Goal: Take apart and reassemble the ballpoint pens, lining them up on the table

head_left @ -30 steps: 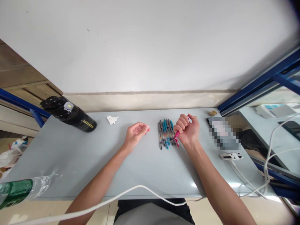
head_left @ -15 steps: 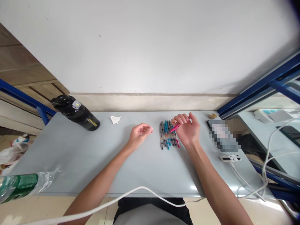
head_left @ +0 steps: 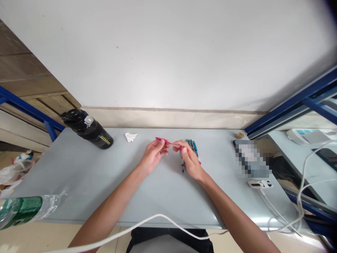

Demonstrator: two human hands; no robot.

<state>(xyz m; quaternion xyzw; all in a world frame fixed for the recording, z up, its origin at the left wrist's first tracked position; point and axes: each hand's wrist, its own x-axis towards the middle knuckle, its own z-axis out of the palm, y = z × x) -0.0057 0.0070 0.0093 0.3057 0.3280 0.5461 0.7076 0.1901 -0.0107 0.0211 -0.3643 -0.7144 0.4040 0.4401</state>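
A pink pen (head_left: 170, 143) is stretched between my two hands above the desk. The fingers of my left hand (head_left: 154, 151) pinch its pink end on the left. My right hand (head_left: 190, 160) is closed around the pen's right end, so much of that end is covered. Beneath and behind the right hand lies a row of several grey and blue pens (head_left: 193, 144), partly hidden by it.
On the grey desk (head_left: 105, 182) are a black bottle (head_left: 92, 131), a crumpled tissue (head_left: 130, 137), a pixelated phone (head_left: 250, 156) and a white cable device (head_left: 260, 184). A clear green-labelled bottle (head_left: 26, 210) is at left. A white cable (head_left: 159, 215) crosses the front edge.
My right hand has moved left with the pink pen, from beyond the pen row to in front of it. The left hand has taken hold of the pen's other end.
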